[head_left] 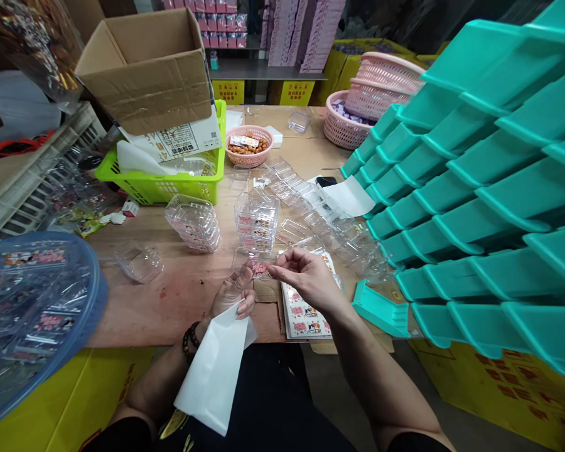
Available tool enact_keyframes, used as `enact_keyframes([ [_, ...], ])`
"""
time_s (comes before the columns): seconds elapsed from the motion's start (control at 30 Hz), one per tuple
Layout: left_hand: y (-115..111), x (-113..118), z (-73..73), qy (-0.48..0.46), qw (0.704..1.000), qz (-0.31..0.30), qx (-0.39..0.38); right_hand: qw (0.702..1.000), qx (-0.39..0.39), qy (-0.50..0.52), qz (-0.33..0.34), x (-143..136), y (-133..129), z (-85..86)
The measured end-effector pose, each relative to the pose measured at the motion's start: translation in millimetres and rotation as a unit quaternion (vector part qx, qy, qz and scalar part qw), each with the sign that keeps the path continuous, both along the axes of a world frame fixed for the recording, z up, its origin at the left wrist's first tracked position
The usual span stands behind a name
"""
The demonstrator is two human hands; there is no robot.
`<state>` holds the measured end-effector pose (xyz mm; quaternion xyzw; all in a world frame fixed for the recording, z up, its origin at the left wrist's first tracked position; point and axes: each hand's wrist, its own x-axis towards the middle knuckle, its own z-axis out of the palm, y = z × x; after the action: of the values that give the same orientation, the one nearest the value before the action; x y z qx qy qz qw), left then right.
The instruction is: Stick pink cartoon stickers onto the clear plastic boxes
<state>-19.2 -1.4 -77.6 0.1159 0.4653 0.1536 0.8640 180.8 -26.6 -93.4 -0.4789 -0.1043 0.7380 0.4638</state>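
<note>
Near you, the white sheet looks like smooth paper with a soft sheen. Ahead of you, the boxes in 2 stacks are clear, glossy plastic. Your table looks like worn, scuffed wood. On your right, the bins are smooth plastic; far left, the carton is matt cardboard.

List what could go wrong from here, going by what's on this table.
The white sheet in the left hand hangs past the table edge, so a loose grip might drop it.
The left stack of clear containers appears to lean; a bump could topple it.
The open cardboard box, perched above the green basket, might tip if the basket is knocked.
</note>
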Motion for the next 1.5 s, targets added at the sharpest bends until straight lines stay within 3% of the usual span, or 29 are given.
enact_keyframes([
  [0.33,2,8,3.9,0.048,0.998,0.041,0.001,0.999,0.015,-0.027,0.017,-3,-1,-4.0],
  [0.43,4,13,9.3,0.057,0.996,0.073,0.008,0.983,0.032,-0.176,0.032,-2,-6,-0.7],
  [0.57,8,14,15.0,0.072,0.994,0.084,0.017,0.925,0.037,-0.374,0.052,3,-13,5.7],
  [0.7,11,12,19.3,0.07,0.995,0.072,0.03,0.923,0.099,-0.365,0.073,-1,-13,9.0],
  [0.83,12,11,23.0,0.061,0.994,0.081,0.03,0.92,0.099,-0.377,0.032,-7,-11,11.0],
  [1.0,11,9,21.9,0.071,0.993,0.093,0.019,0.917,0.15,-0.37,0.026,-6,-12,11.8],
  [1.37,10,2,13.7,0.021,0.995,0.092,-0.015,0.927,0.14,-0.349,-0.002,-4,-8,8.1],
  [1.5,16,1,14.2,0.022,0.997,0.064,-0.048,0.897,0.163,-0.41,-0.02,-9,-9,5.7],
])
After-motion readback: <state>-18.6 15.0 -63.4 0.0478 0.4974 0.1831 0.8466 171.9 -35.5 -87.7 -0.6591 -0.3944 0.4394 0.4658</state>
